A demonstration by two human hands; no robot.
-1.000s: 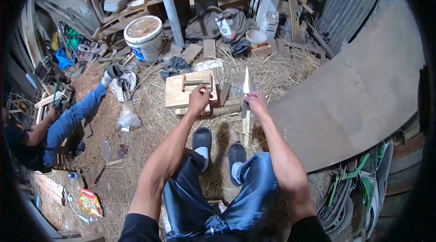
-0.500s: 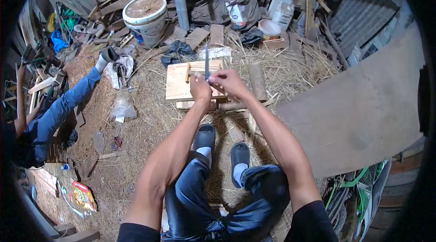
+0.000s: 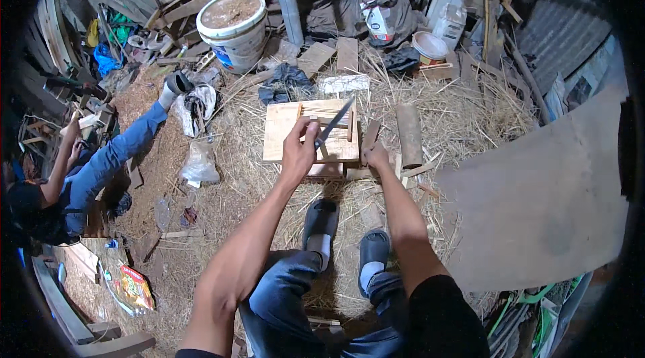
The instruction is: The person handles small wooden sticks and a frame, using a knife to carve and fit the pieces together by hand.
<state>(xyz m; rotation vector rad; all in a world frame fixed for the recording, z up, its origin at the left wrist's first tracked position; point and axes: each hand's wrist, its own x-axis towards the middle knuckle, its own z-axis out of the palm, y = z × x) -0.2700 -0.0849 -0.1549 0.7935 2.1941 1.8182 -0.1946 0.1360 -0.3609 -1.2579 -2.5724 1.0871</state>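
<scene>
My left hand (image 3: 299, 149) is closed around the handle of a knife (image 3: 334, 123). Its narrow dark blade points away and to the right, over a pale wooden board (image 3: 277, 136). Thin sticks (image 3: 325, 110) lie across the far part of the board, between short upright-looking strips at either side. Just off the board's right edge, my right hand (image 3: 375, 155) has its fingers closed on a small flat brown wooden piece (image 3: 371, 132). The fingertips of that hand are partly hidden.
A short round log (image 3: 408, 135) lies right of the board on straw. Beyond stand a filled white bucket (image 3: 232, 32), a post (image 3: 285, 2) and a small tub (image 3: 431, 47). A big flat sheet (image 3: 537, 203) covers the right. Another person (image 3: 101, 156) sits at the left.
My hands were together at the knife; now they are apart. The right hand has moved right and nearer, onto the wooden piece. The blade has tilted rightward, and the view has shifted.
</scene>
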